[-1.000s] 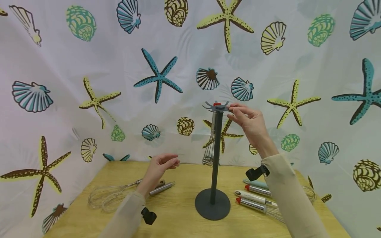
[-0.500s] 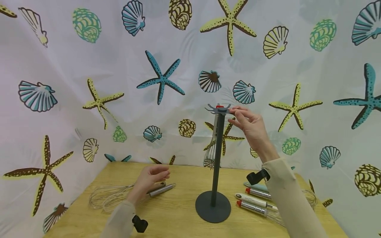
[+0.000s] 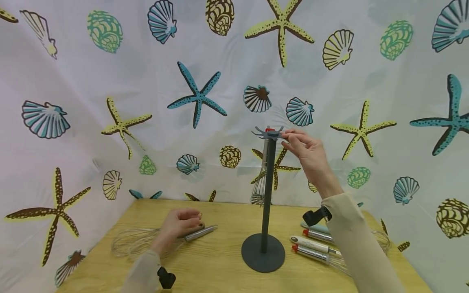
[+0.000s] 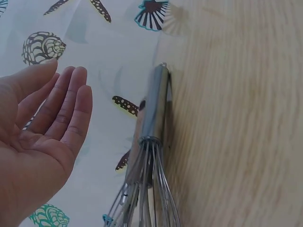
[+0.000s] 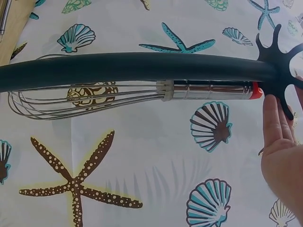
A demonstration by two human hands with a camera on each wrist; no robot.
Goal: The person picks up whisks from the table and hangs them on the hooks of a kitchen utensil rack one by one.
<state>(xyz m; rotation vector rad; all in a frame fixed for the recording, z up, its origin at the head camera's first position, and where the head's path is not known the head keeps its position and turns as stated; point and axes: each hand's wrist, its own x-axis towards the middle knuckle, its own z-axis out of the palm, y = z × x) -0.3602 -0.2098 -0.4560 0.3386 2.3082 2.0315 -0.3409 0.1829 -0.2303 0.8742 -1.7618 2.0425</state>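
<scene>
A dark grey stand point(image 3: 266, 203) with a round base and a ring of curved hooks point(image 3: 269, 133) on top stands upright on the table. From a far hook hangs a whisk point(image 5: 213, 90) with a metal handle and red end, wires down. My right hand point(image 3: 308, 151) pinches a hook at the right of the top between thumb and fingers. My left hand point(image 3: 177, 224), fingers relaxed and holding nothing, is over the left-hand whisks. A steel-handled whisk point(image 4: 155, 106) lies there beside one with a brown handle point(image 3: 199, 226), partly hidden by the hand.
Several whisks lie right of the stand, including one with a cream handle point(image 3: 309, 244), a red-tipped metal one point(image 3: 311, 254) and one with a pale green handle point(image 3: 318, 228). My right sleeve hides part of them. A shell-and-starfish patterned cloth point(image 3: 220, 179) hangs behind the wooden table point(image 3: 220, 268).
My left hand has drawn left and slightly down, away from the stand and over the left whisks. The right hand keeps its hold on the hook; the head view has shifted slightly.
</scene>
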